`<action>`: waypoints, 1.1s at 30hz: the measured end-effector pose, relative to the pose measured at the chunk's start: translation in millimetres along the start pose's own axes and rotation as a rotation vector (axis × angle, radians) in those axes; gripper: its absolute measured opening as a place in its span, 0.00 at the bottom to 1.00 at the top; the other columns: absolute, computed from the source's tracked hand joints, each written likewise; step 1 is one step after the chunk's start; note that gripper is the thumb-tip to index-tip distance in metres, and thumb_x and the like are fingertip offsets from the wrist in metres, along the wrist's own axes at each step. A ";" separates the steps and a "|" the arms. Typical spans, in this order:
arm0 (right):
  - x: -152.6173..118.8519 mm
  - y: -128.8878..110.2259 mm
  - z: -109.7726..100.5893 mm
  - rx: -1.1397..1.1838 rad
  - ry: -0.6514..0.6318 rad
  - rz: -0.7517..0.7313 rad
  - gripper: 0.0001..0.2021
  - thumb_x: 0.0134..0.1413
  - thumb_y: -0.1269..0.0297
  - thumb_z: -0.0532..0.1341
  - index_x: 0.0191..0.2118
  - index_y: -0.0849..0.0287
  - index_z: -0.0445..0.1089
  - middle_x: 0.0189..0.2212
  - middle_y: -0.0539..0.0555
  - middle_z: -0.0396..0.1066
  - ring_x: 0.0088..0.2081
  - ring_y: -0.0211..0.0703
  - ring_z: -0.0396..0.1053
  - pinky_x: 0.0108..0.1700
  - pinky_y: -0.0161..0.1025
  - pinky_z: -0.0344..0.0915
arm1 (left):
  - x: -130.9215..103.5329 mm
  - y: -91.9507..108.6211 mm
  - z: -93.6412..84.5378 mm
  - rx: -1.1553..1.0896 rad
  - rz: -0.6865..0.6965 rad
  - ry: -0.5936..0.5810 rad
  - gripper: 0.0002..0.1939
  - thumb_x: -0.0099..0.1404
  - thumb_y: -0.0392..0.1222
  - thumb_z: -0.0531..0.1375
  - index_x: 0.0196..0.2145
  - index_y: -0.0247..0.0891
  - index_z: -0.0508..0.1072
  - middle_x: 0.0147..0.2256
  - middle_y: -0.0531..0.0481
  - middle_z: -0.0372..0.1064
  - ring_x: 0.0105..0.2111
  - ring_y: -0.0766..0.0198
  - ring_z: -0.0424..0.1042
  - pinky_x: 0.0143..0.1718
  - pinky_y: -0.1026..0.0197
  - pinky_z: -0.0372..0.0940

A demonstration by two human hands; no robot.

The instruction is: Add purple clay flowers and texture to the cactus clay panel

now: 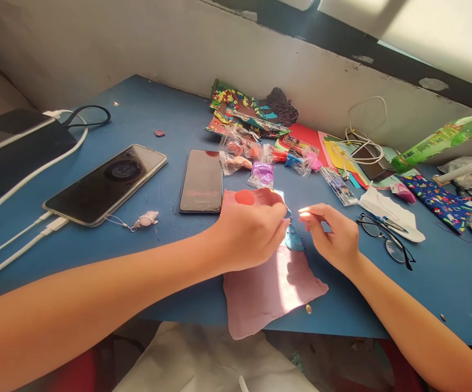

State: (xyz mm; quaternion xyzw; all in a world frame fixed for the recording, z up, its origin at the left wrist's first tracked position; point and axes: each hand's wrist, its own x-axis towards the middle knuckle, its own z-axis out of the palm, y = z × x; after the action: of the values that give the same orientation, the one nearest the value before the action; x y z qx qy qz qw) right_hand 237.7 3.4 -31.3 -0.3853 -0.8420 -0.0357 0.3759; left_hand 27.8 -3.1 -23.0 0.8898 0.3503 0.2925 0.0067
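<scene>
A thin pink sheet [260,302] lies at the table's front edge, its lower end reaching over it. A red disc [244,197] and a blue dotted piece [293,237] are on its upper part. My left hand [256,231] is over the sheet, fingers curled together near the blue piece; what they hold, if anything, is hidden. To its right, my right hand [333,233] is raised beside the sheet with thumb and index finger pinched. Anything between those fingertips is too small to make out. The hands are apart.
Phones [107,182] [201,181] lie at left and centre, near a bead charm [146,219]. Behind are clay packets [262,174] and a decorated clay piece [252,111]. Glasses [386,239], a white tissue [393,212] and a green bottle [443,139] are at right.
</scene>
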 end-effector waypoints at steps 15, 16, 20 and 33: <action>1.8 4.2 2.3 0.043 -0.091 -0.001 0.07 0.63 0.65 0.55 0.32 0.57 0.64 0.22 0.47 0.70 0.19 0.31 0.66 0.23 0.27 0.65 | -13.3 7.2 10.7 0.102 0.345 -0.173 0.10 0.64 0.34 0.50 0.25 0.38 0.63 0.18 0.54 0.62 0.14 0.66 0.56 0.16 0.61 0.42; 1.3 4.7 3.7 0.035 -0.074 0.002 0.04 0.62 0.66 0.56 0.34 0.56 0.64 0.22 0.47 0.72 0.19 0.31 0.67 0.22 0.27 0.64 | -13.9 7.7 10.6 0.103 0.346 -0.170 0.10 0.64 0.33 0.51 0.25 0.38 0.63 0.17 0.54 0.62 0.14 0.66 0.56 0.16 0.61 0.42; -0.2 4.5 4.7 0.032 -0.035 0.033 0.06 0.60 0.70 0.57 0.33 0.55 0.60 0.18 0.43 0.70 0.17 0.31 0.67 0.18 0.25 0.61 | -15.4 9.8 10.1 0.111 0.350 -0.186 0.07 0.58 0.30 0.53 0.25 0.38 0.63 0.17 0.54 0.59 0.13 0.66 0.54 0.15 0.60 0.40; -1.2 3.5 -1.0 -0.112 -0.031 -0.119 0.10 0.58 0.69 0.58 0.29 0.54 0.55 0.19 0.45 0.70 0.14 0.28 0.58 0.16 0.26 0.58 | -14.8 9.8 11.5 0.068 0.372 -0.269 0.06 0.56 0.29 0.53 0.26 0.37 0.65 0.17 0.54 0.59 0.13 0.65 0.55 0.15 0.60 0.39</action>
State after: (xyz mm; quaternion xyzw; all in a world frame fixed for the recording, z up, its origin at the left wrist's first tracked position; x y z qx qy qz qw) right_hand 241.2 4.7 -32.2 -0.3556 -0.8657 -0.0993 0.3380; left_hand 31.2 -17.6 -38.1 0.9697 0.1860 0.1556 -0.0305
